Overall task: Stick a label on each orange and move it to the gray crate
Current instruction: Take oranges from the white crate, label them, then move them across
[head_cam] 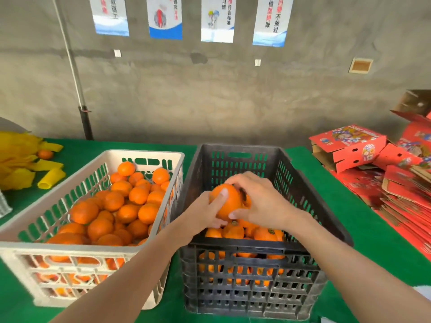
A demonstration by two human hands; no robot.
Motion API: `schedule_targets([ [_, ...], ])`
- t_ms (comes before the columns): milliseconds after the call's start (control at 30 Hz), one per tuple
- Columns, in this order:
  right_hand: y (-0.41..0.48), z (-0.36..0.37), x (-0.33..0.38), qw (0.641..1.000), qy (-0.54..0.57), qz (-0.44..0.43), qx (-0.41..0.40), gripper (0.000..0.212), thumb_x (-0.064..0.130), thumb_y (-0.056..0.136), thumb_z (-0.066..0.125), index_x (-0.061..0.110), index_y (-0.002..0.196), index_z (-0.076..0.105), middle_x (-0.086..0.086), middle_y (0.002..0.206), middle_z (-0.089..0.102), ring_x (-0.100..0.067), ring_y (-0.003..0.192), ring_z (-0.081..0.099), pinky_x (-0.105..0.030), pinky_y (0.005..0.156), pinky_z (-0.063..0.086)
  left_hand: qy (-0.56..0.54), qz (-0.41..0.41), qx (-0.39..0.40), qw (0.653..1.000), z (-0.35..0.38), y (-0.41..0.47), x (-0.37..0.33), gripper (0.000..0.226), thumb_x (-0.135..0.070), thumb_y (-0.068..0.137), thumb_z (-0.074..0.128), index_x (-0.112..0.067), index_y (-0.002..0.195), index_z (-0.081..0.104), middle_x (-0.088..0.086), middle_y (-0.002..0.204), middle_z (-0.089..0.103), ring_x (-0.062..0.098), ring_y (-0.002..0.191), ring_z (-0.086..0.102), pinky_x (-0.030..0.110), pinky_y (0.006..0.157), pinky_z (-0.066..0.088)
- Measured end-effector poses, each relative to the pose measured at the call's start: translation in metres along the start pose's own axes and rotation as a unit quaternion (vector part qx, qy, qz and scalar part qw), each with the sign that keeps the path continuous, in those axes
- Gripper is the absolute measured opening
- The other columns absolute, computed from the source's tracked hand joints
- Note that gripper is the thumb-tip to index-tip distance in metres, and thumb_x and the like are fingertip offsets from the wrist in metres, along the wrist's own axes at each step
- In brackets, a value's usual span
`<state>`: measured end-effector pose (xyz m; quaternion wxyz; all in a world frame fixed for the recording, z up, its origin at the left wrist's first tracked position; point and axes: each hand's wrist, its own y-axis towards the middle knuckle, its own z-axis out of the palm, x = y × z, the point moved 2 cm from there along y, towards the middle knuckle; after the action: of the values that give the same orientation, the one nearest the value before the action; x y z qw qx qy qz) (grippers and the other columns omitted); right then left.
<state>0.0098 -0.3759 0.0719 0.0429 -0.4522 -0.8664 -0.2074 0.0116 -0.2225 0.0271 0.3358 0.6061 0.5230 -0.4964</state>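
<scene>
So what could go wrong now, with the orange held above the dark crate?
1. The left hand and right hand hold the orange over the gray crate; let go from there, it could bruise the labelled oranges beneath.
2. Its label cannot be made out; if not pressed flat, it may peel.

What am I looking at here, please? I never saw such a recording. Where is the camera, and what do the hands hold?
No machine here: a person works with bare hands. The single picture comes from a head-worn camera looking forward and down. On the green table stand a white crate holding many oranges and a gray crate, partly filled. Above the gray crate, the left hand and the right hand both grip one orange. Whether it has a label cannot be seen. Yellow foam sleeves lie at the left, red cartons at the right.
</scene>
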Motion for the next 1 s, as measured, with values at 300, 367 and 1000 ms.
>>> schedule_targets([
  [300, -0.026, -0.020, 0.033, 0.885, 0.335, 0.130, -0.297, 0.032, -0.010, 0.082, 0.064, 0.012, 0.105, 0.060, -0.006, 0.094, 0.062, -0.013, 0.077, 0.059, -0.020, 0.076, 0.048, -0.274, 0.018, -0.018, 0.961, -0.019, -0.030, 0.011, 0.027, -0.027, 0.092, 0.057, -0.025, 0.118, 0.050, 0.020, 0.117, 0.055, 0.027, 0.082, 0.068, 0.049, 0.096, 0.047],
  [367, -0.031, -0.019, 0.041, 0.826, 0.459, 0.147, -0.291, 0.034, -0.016, 0.081, 0.060, 0.013, 0.099, 0.061, -0.007, 0.089, 0.065, -0.008, 0.073, 0.062, -0.016, 0.068, 0.049, -0.284, 0.030, 0.003, 0.958, -0.018, -0.034, 0.009, 0.026, -0.026, 0.089, 0.060, -0.032, 0.114, 0.053, 0.017, 0.121, 0.053, 0.028, 0.089, 0.063, 0.046, 0.094, 0.047],
  [1000, -0.037, 0.004, 0.077, 0.941, 0.089, 0.004, -0.325, 0.041, -0.011, 0.075, 0.068, 0.015, 0.106, 0.060, 0.005, 0.090, 0.056, -0.007, 0.081, 0.055, -0.004, 0.076, 0.041, -0.319, 0.012, 0.014, 0.948, -0.001, -0.035, -0.014, 0.041, -0.036, 0.096, 0.050, -0.014, 0.131, 0.046, 0.017, 0.127, 0.056, 0.031, 0.112, 0.061, 0.054, 0.095, 0.049],
])
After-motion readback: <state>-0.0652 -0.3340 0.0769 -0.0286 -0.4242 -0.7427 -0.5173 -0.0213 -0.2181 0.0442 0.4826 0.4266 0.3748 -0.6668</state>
